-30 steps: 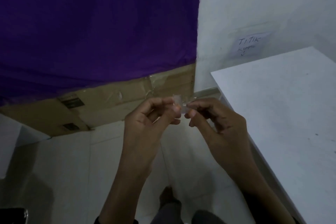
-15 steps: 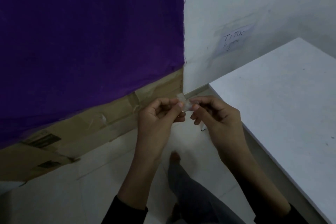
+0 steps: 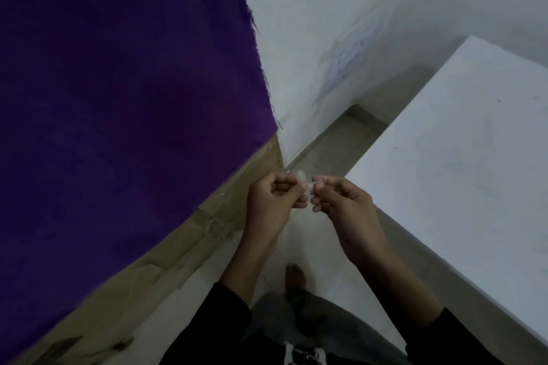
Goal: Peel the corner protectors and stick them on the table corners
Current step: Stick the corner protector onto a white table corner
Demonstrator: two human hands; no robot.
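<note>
A small clear corner protector (image 3: 305, 182) is pinched between both hands at the middle of the view. My left hand (image 3: 274, 201) grips its left side with thumb and fingers. My right hand (image 3: 341, 204) pinches its right end with the fingertips. The white table (image 3: 462, 163) fills the right side, and its near-left corner (image 3: 347, 178) lies just right of my right hand's fingers. Most of the protector is hidden by the fingers.
A purple cloth (image 3: 118, 97) hangs over brown cardboard (image 3: 166, 249) on the left. A white wall (image 3: 341, 23) stands behind, with a narrow floor gap between it and the table. My bare foot (image 3: 295, 275) and grey trouser leg are on the tiled floor below.
The view has swung and tilted, so the cloth and table now lie more diagonally. Both hands have stayed together on the protector and come closer to the table corner.
</note>
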